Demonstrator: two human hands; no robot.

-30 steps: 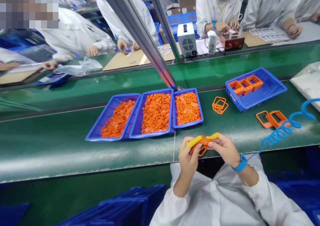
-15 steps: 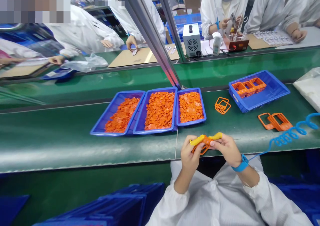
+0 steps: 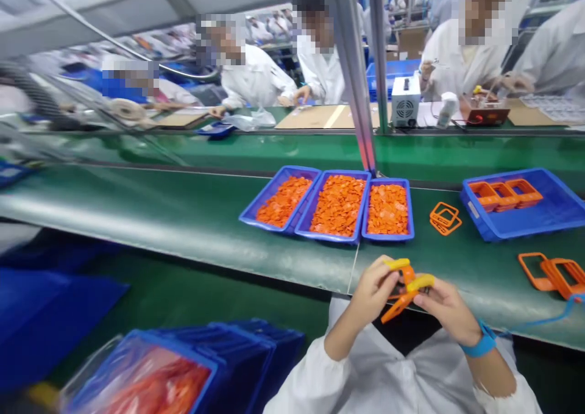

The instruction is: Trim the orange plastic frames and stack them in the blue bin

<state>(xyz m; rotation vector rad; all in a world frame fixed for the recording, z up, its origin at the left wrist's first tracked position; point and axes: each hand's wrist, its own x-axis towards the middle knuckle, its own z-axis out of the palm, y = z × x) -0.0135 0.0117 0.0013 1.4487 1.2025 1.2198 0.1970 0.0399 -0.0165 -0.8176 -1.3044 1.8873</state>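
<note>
An orange plastic frame point(image 3: 398, 306) is held between both hands, tilted over the near edge of the bench. My left hand point(image 3: 375, 286) is closed on its left side, with a yellow finger cot on one finger. My right hand point(image 3: 439, 298) pinches the other side, also with a yellow finger cot and a blue wrist strap point(image 3: 481, 339). Fingers hide part of the frame, and I cannot tell whether a smaller piece is held with it. Beyond the hands are three blue trays of small orange pieces point(image 3: 338, 203).
To the right, a blue tray point(image 3: 560, 216) holds stacked orange frames. Loose frames point(image 3: 445, 219) lie beside it, and a pile of frames point(image 3: 560, 277) is nearer me. Blue crates point(image 3: 247, 359) stand below at left. A metal post point(image 3: 354, 66) rises behind the trays; co-workers sit across.
The view has swung left and up, so the bench things appear further right. The orange frame is now tilted, its lower part pointing down towards me. Both hands still hold it.
</note>
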